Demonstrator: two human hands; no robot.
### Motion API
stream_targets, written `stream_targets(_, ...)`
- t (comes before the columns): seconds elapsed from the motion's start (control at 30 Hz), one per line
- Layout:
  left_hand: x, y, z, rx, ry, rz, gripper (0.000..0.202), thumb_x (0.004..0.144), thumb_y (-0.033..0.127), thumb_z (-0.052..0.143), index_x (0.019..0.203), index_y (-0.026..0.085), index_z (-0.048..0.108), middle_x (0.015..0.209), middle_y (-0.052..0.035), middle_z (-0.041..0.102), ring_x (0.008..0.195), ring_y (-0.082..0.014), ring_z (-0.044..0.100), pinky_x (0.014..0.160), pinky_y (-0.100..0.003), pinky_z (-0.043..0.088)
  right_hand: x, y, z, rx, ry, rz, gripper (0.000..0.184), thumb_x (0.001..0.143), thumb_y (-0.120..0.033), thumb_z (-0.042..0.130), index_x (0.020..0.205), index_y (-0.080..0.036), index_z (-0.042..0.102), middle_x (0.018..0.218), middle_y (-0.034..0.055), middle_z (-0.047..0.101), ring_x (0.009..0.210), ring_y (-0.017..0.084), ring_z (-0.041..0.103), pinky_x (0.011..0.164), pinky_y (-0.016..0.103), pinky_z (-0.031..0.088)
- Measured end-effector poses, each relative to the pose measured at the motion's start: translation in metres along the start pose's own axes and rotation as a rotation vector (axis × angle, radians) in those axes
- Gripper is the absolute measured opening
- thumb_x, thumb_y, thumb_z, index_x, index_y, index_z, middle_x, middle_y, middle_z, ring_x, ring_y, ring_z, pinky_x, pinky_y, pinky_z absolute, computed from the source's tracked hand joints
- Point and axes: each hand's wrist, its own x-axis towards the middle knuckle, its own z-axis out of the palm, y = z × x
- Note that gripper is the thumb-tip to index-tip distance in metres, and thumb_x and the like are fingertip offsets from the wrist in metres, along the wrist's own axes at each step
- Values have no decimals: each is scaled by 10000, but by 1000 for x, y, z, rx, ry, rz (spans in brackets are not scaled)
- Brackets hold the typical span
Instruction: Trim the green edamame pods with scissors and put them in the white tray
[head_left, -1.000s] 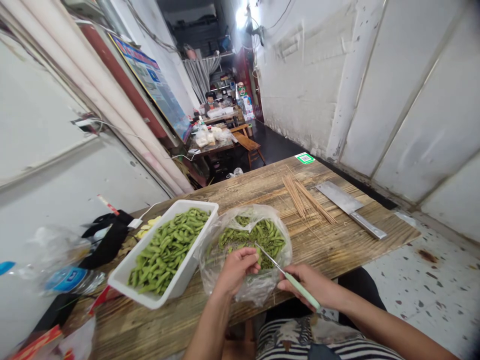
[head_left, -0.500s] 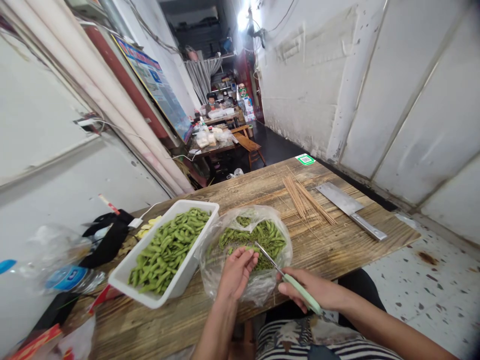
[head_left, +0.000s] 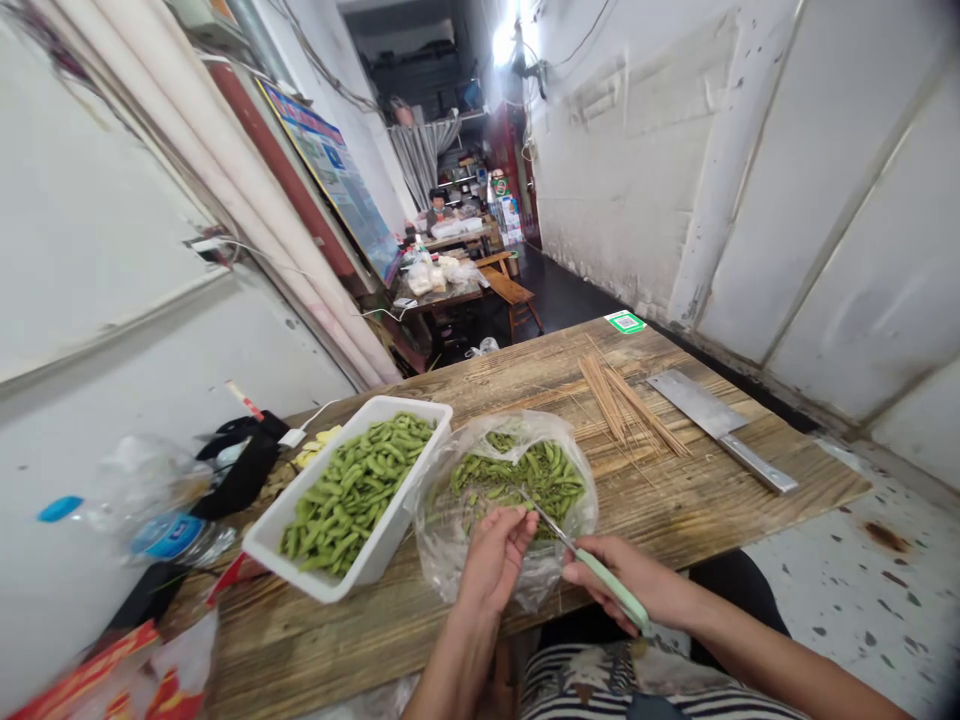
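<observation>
Thumb and fingertips of the left hand [head_left: 495, 560] were drawn close together above the near part of a clear plastic bag [head_left: 450, 575], the other fingers loosely curled; whether they pinched anything was too small to tell. The right hand [head_left: 630, 572] was wrapped around the pale green handle of a slim metal tool [head_left: 611, 590] that looked like scissors seen edge-on, its tip just beside the left fingertips. Loose green pods [head_left: 559, 475] lay in the bag, directly beyond both hands, with the tool's metal end over them and small dark bits scattered among them. Just left of the bag stood a white tub [head_left: 259, 555] holding heaped pods [head_left: 360, 490], apart from the left hand. Beyond the right hand, a spread bundle of thin wooden sticks [head_left: 602, 400] lay on the wooden table [head_left: 667, 520], and farther right a cleaver [head_left: 697, 400] lay flat, its handle pointing toward the near right. A green-bordered card [head_left: 626, 322] sat at the far corner. Past the tub, on the left, a bottle [head_left: 176, 538] with a blue cap lay on its side. Farther off stood a wooden bench [head_left: 514, 290] and, deeper in the room, a person [head_left: 439, 210].
</observation>
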Motion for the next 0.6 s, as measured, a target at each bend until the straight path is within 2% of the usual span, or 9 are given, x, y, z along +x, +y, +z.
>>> stream_targets(0.07,0,9,-3,87,21,78,198,552,186,767,602,124,586,631,-21,626,632,-111,611,606,-201,509,1,3,-2,-21,1,-1,429,735,-585,576,768,-173,463,467,-103,388,314,45,355,269,145,320)
stream_targets(0.13,2,35,-11,263,117,310,196,590,248,733,649,136,583,640,-19,629,623,-125,604,631,-244,502,1,5,-4,-46,-21,-11,408,757,-561,571,829,-170,479,456,-108,388,316,44,362,283,138,318)
stream_targets(0.2,5,76,-27,520,351,651,190,652,299,668,748,148,601,677,-19,642,641,-141,600,679,-283,492,-1,5,-7,-87,-31,-12,402,777,-554,554,862,-166,490,449,-107,386,319,42,358,289,131,303)
stream_targets(0.27,9,125,-46,838,718,946,232,691,329,615,841,152,620,753,-36,652,714,-178,604,744,-331,477,-3,4,-9,-133,-20,-13,413,785,-559,539,876,-159,497,447,-105,386,321,42,355,291,129,293)
stream_targets(0.3,11,148,-54,1008,855,1027,240,708,326,587,869,152,625,809,-52,657,778,-202,606,802,-359,458,-4,3,-9,-152,-13,-14,419,784,-563,536,879,-156,500,445,-103,388,321,43,357,292,130,290)
stream_targets(0.33,13,166,-61,1172,902,1057,244,714,305,567,893,151,629,868,-69,660,846,-227,603,851,-382,434,-4,3,-9,-164,-5,-16,422,783,-564,536,877,-154,503,444,-101,390,322,44,361,294,132,289)
stream_targets(0.43,18,180,-66,1496,731,1069,297,733,259,538,998,159,628,1000,-108,658,980,-269,576,917,-397,391,-3,2,-9,-149,11,-18,411,784,-557,538,878,-159,502,437,-100,394,323,48,372,303,134,296)
stream_targets(0.53,23,137,-53,1575,344,1120,264,762,220,514,988,190,649,1047,-105,657,1020,-250,563,951,-362,361,-1,2,-9,-86,37,-4,398,782,-547,542,886,-166,492,438,-109,388,315,46,360,302,135,317)
stream_targets(0.6,31,98,-44,1635,8,871,211,748,182,535,901,210,677,985,-95,679,939,-228,597,900,-320,391,-1,2,-10,-66,45,4,392,781,-540,545,892,-167,494,445,-111,387,312,44,355,297,134,324)
